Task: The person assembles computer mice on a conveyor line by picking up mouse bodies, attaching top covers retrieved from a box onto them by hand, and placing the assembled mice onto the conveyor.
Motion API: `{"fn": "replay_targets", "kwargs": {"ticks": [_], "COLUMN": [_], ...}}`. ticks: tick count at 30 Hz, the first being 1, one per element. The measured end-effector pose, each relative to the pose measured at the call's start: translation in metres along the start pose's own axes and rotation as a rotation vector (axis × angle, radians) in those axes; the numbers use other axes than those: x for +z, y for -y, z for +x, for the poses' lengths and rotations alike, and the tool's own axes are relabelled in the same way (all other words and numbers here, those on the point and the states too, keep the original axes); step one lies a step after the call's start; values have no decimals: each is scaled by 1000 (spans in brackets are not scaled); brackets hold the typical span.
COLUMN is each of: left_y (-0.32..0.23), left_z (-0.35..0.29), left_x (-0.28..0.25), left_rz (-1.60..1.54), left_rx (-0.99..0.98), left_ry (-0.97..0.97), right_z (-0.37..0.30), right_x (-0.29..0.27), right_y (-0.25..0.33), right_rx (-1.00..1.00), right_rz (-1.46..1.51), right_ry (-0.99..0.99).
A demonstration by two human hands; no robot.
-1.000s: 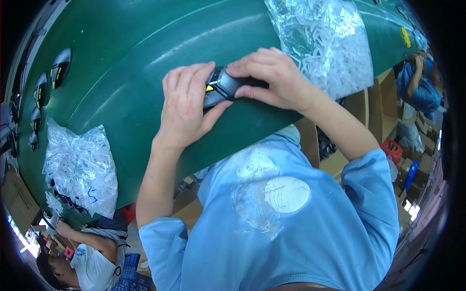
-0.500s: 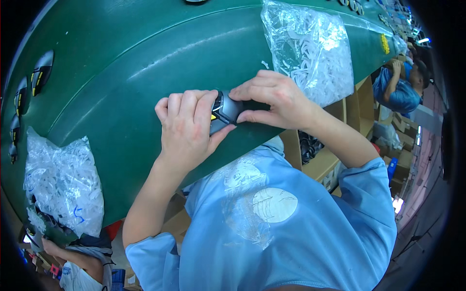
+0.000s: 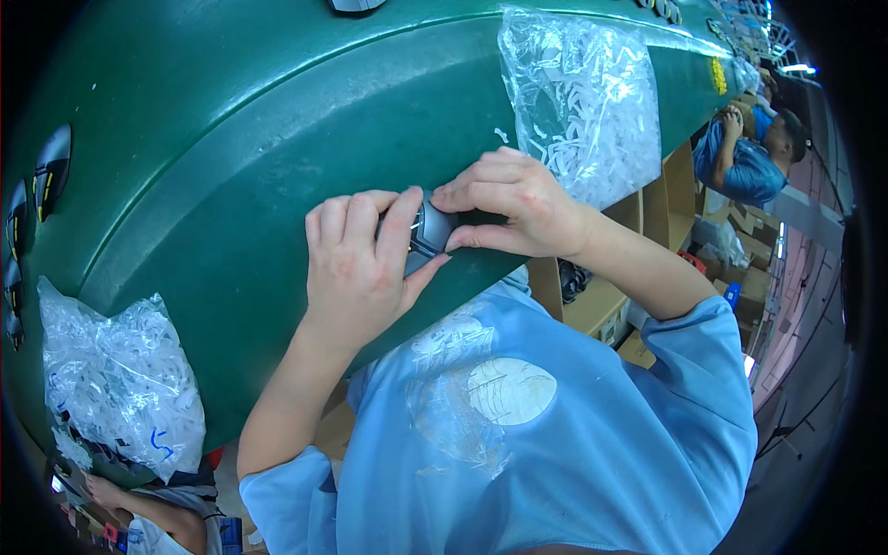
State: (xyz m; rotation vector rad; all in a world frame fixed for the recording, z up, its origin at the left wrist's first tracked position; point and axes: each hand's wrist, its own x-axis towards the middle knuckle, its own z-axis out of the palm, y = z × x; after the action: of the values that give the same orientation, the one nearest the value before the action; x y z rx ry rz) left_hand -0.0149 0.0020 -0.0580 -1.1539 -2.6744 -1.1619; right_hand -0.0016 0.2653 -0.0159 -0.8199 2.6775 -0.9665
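A grey and black computer mouse with a yellow accent is held between my two hands over the green work surface. My left hand wraps over its left end, with the thumb along the near side. At its right end, my right hand grips with the thumb and fingers in a pinch. My fingers cover much of the mouse, so its underside and left part are hidden.
A clear bag of small white plastic pieces lies beyond my right hand. Another such bag is at left. Several mice, including one, line the far left. Cardboard boxes stand below the edge. Co-workers sit at both sides.
Both hands keep their hold on the mouse, with small finger shifts. The mice at the far left and top edge now appear further left; the whole view has shifted slightly.
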Motion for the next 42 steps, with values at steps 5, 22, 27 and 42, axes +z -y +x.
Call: {"fn": "replay_targets", "kwargs": {"ticks": [5,22,27,42], "left_y": [-2,1,1,2], "left_z": [1,-2,-1,-2], "left_x": [0,1,-1,1], "left_rz": [-16,15,15,37], "left_rx": [-30,-9,-11,1], "left_ry": [-13,8,10,-1], "right_z": [5,0,-1,0], "right_x": [11,17,13,8], "right_y": [-1,-7,-12,-7], "right_rx": [-50,-41,-60,-49], "right_rz": [-11,65,-51,-49], "right_ry": [-57,-162,-110,-96]}}
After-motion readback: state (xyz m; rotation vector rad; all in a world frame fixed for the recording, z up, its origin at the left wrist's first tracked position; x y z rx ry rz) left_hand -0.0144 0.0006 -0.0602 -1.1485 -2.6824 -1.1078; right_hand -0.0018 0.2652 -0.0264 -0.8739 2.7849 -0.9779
